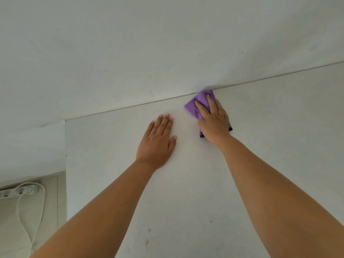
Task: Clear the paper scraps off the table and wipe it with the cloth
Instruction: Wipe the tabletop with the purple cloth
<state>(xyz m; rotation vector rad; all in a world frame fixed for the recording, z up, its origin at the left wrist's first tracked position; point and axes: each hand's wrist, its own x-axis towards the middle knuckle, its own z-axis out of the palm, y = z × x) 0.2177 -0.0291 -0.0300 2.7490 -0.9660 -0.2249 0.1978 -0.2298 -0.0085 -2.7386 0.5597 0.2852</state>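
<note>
Overhead, the head view looks down on a pale grey-white tabletop (186,183) whose far edge butts against a white wall (130,43); the joint between them runs as a thin diagonal line rising from left to right. Right hand (214,121): laid palm-down on a folded purple cloth (199,101), fingers extended and close together, pressing the cloth flat against the surface rather than curling round it. Cloth position: on the tabletop at its far edge, with the top corner touching the wall joint; purple fabric shows beyond the fingertips and to the left of the hand, and a dark hem strip shows below the heel of the palm and at the right side of the hand. Left hand (158,140): flat on the bare tabletop, palm down, fingers straight and together, thumb spread to the right, holding nothing; it lies to the left of the cloth, near it but apart. Both bare forearms extend from the lower frame toward the hands. A few small dark specks mark the near part of the surface. Left of the tabletop's side edge, the tiled floor (50,211) carries a white power strip (20,190) against the base of the wall, with a white cable (24,216) looping from it toward the lower frame edge
</note>
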